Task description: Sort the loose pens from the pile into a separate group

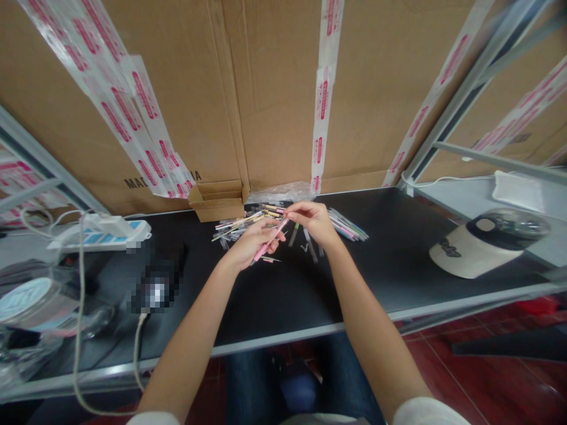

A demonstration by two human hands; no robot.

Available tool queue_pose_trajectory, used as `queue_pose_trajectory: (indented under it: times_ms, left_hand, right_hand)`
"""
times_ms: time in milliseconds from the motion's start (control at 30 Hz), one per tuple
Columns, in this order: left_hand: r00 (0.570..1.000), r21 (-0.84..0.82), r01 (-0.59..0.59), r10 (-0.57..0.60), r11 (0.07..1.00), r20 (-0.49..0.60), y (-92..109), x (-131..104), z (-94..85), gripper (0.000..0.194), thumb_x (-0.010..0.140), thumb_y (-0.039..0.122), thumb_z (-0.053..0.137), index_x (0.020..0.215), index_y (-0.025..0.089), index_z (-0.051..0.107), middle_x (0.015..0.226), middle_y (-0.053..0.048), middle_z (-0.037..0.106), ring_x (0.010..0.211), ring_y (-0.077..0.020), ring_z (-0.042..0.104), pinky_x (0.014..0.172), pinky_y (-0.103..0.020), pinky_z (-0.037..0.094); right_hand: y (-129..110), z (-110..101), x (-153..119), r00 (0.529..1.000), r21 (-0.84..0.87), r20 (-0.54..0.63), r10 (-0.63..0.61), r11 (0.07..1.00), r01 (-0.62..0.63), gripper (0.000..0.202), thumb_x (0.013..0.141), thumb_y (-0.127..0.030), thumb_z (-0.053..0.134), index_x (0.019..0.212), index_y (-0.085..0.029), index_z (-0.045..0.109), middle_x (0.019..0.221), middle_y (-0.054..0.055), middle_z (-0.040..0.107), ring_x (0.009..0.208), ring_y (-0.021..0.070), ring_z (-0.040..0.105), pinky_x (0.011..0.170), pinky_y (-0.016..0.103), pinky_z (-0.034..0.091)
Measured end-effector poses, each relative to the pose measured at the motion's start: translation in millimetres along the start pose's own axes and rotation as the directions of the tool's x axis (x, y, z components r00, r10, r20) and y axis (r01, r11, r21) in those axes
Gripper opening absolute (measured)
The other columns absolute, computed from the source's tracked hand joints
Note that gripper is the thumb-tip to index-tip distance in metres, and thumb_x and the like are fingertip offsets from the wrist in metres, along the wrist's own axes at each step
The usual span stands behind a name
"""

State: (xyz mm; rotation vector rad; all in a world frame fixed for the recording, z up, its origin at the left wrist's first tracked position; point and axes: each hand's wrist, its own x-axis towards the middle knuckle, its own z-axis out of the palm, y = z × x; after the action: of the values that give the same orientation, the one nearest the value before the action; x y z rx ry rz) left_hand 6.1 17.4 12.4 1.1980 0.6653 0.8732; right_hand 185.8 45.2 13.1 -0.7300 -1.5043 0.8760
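Observation:
My left hand (248,247) is closed around a slim pink pen (263,250), which slants up toward the right. At the pen's upper end, my right hand (313,223) pinches with thumb and fingertips; whether it grips the barrel or a small part there is hard to see. Behind my hands lies a loose pile of pens and thin sticks (239,225) in pink, yellow and clear. Several clear plastic pieces (309,244) rest below my right hand. A bundle of pastel pens (348,225) lies to its right.
A small open cardboard box (218,208) and a clear plastic bag (283,192) stand at the back of the black table (283,313). On the left are a power strip (110,233), cables and a lidded tub (38,307). A white container with a dark lid (473,251) sits right.

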Motion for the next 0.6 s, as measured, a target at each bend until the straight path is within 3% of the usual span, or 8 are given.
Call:
queue_pose_trajectory:
  times_ms: [200,400,500,600]
  left_hand:
    - [1.000,-0.031,0.019,-0.019,0.999,0.005,0.0,-1.4,4.4,0.046,0.070,0.030,0.070,0.109,0.016,0.049,0.073,-0.001,0.058,0.042,-0.0018,0.038,0.035,-0.013,0.020]
    - [0.999,-0.189,0.034,-0.037,0.981,-0.010,6.1,-3.6,12.1,0.045,0.069,0.026,0.071,0.108,0.016,0.051,0.072,-0.001,0.058,0.041,-0.0010,0.036,0.034,-0.013,0.016]
    - [0.998,-0.133,0.051,-0.056,0.990,-0.038,4.8,-2.5,13.9,0.037,0.068,0.024,0.071,0.098,0.014,0.051,0.074,-0.003,0.062,0.040,0.0000,0.034,0.032,-0.012,0.014]
    - [0.993,-0.059,0.075,-0.080,0.995,-0.082,0.4,0.5,12.6,0.030,0.069,0.022,0.071,0.089,0.012,0.051,0.076,-0.005,0.066,0.041,-0.0009,0.040,0.034,-0.012,0.026]
  right_hand:
    - [1.9,-0.2,-0.2,0.997,0.040,0.042,0.059,0.997,-0.061,0.016,0.065,-0.033,0.075,0.071,-0.019,0.071,0.070,0.002,0.068,0.065,0.0145,0.059,0.065,0.029,0.047]
    - [9.2,6.7,0.7,0.996,0.143,-0.074,0.040,0.989,-0.029,0.018,0.066,-0.038,0.072,0.074,-0.021,0.069,0.071,0.001,0.066,0.065,0.0140,0.058,0.066,0.029,0.047]
    - [4.3,9.2,-0.6,0.995,0.014,-0.098,-0.030,0.999,0.031,0.014,0.070,-0.034,0.069,0.071,-0.021,0.068,0.070,0.001,0.066,0.067,0.0155,0.058,0.068,0.030,0.047]
    - [-1.3,10.7,-2.7,0.988,-0.149,-0.103,-0.112,0.984,0.096,0.010,0.074,-0.029,0.064,0.070,-0.020,0.067,0.071,0.002,0.066,0.068,0.0165,0.059,0.069,0.031,0.046]
